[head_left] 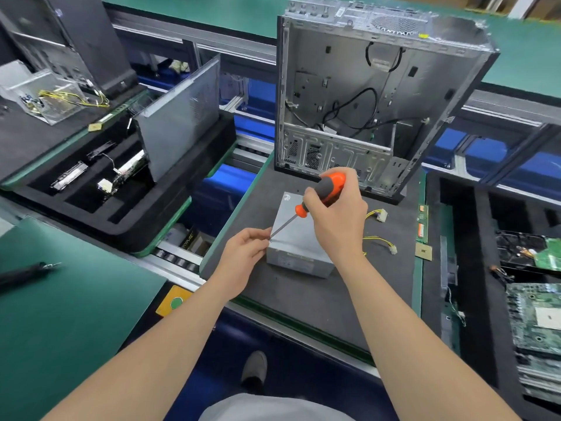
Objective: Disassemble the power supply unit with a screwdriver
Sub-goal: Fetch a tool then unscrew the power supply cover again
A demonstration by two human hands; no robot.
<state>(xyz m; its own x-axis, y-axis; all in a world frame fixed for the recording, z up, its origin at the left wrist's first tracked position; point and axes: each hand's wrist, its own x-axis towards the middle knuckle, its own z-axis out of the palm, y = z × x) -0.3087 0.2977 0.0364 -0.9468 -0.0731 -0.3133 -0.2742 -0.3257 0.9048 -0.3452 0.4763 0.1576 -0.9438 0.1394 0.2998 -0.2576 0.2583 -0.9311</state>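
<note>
Two bare forearms reach forward from the bottom edge, above a grey garment and one grey shoe (255,369) on the floor. Ahead of them the power supply unit (299,247), a plain grey metal box with a label on its near face, sits flat on a dark foam mat (303,305), roughly at its middle. The right hand (337,220) wraps its fingers round the orange and grey handle of the screwdriver (300,209), which slants down to the left so that its tip meets the unit's top face at the near left corner. The left hand (244,253) rests just beside that corner, thumb and forefinger pinched on the tip of the shaft; any screw under it is too small to make out. Yellow wires (376,238) with pale connectors trail from the unit's right side across the mat. Near the mat's right edge lie a small square chip (423,250) and a narrow green memory stick (422,223). Behind the unit an open computer case (364,95) stands upright, black cables hanging loose inside. To the left, a black foam tray (127,220) holds small parts and a leaning metal panel (179,117). To the right, another black tray (455,208) holds circuit boards (534,314). On the green bench (60,329) at near left lies a black tool (27,272).
</note>
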